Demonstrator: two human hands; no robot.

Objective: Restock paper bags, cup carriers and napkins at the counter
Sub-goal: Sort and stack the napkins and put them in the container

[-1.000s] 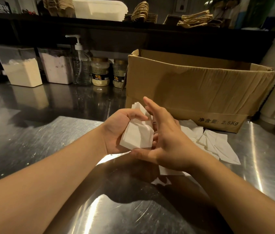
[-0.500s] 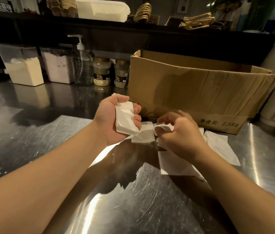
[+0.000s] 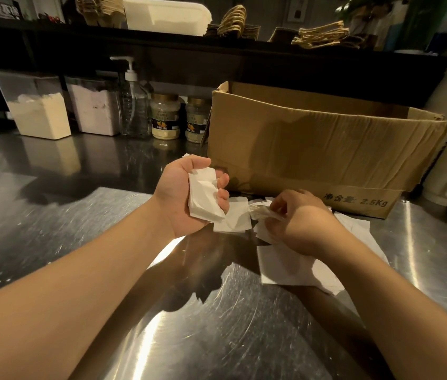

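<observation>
Gripping napkin stack (image 3: 204,197) in left hand (image 3: 182,196); right hand (image 3: 298,224) pinching loose napkin (image 3: 262,212).

Sitting on the counter (image 3: 52,229) are one cardboard box (image 3: 313,149), two jars (image 3: 165,115), two tubs (image 3: 38,108), one pump bottle (image 3: 134,105).

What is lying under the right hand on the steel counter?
Loose white napkins lie spread on the counter beneath the right hand, which pinches a crumpled one. How many lie directly under the hand and wrist cannot be seen.
</observation>
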